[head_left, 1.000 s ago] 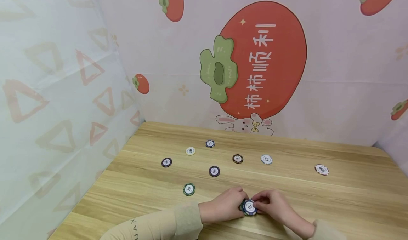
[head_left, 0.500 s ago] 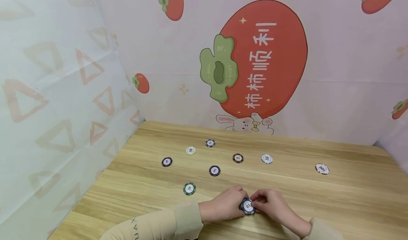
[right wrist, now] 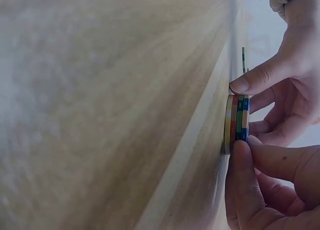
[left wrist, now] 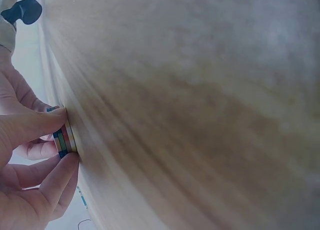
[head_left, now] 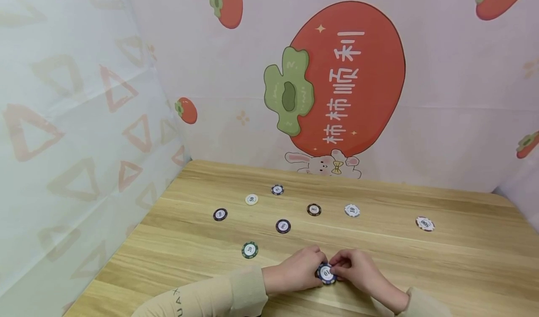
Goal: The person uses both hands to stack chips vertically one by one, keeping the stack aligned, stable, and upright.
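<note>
A short stack of poker chips (head_left: 326,274) lies near the table's front, with a blue chip marked 10 on top. In the right wrist view, the layers of the stack (right wrist: 237,122) show blue, green, red and pale yellow edges, lined up closely. My left hand (head_left: 298,271) grips the stack from the left, thumb on the near side and fingers on the far side. From the right, my right hand (head_left: 359,271) pinches the blue chip's edge between thumb and forefinger. Fingers hide parts of the stack's sides.
Several single chips lie spread farther back: a green 20 chip (head_left: 250,250), a purple chip (head_left: 283,226), a black chip (head_left: 314,209), a light blue chip (head_left: 352,210) and a red-and-white chip (head_left: 425,224). Printed cloth walls (head_left: 455,144) stand behind and left of the wooden table (head_left: 181,242).
The blue chip has slid slightly left, covering the green edge that showed beneath it a second ago. My right hand has shifted a little left with it; the left hand stays put.
</note>
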`<state>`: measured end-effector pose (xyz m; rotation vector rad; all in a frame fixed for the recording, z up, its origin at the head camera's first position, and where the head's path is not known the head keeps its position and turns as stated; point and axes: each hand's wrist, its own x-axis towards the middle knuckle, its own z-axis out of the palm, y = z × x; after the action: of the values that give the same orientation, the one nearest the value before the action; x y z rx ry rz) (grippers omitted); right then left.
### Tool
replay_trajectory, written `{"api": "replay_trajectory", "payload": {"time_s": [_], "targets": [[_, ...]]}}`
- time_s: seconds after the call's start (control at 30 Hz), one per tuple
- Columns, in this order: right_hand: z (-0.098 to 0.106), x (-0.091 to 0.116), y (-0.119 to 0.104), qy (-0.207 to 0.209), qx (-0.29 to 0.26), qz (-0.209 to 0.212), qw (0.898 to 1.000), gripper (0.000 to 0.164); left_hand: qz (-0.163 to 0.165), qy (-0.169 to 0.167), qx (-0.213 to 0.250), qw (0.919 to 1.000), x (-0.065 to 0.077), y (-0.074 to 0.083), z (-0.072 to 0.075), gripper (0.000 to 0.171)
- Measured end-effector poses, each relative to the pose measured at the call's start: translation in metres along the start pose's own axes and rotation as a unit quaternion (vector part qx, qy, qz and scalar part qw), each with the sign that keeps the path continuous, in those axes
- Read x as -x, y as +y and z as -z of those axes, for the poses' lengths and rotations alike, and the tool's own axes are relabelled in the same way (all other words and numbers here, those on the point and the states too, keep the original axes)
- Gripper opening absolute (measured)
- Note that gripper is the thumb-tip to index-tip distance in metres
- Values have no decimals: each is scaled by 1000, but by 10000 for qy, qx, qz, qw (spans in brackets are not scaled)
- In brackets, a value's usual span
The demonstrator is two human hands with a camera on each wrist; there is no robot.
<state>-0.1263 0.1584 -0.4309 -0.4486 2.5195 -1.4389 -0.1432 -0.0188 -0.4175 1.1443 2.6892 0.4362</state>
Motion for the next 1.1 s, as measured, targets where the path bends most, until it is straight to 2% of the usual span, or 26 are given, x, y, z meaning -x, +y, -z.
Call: {"api": "replay_trajectory", "payload": {"time_s": [0.17, 0.37, 0.5, 0.6, 0.73, 0.87, 0.93, 1.1], "targets": [[0, -1, 0, 64, 241, 39, 9997, 12, 36, -61, 10, 10000, 0, 1, 0, 32], [5, -2, 1, 309, 964, 612, 9930, 16, 73, -69, 10, 9999, 3, 1, -2, 32], [17, -8, 5, 452, 1524, 1410, 9772, 19, 111, -60, 46, 9999, 3, 1, -2, 32], [30, -11, 11, 487, 2177, 1726, 9594, 21, 145, -64, 52, 9999, 1, 1, -1, 32], [47, -13, 21, 421, 2967, 1691, 9390, 24, 138, -41, 39, 9999, -1, 1, -1, 32], [62, -13, 30, 404, 3396, 1792, 9225, 23, 86, -6, 44, 10000, -1, 1, 0, 31], [68, -14, 35, 409, 3504, 1821, 9178, 22, 78, -1, 64, 9999, -1, 1, 0, 31], [80, -14, 42, 490, 3618, 1725, 9149, 23, 59, 5, 76, 10000, -1, 1, -1, 31]]}}
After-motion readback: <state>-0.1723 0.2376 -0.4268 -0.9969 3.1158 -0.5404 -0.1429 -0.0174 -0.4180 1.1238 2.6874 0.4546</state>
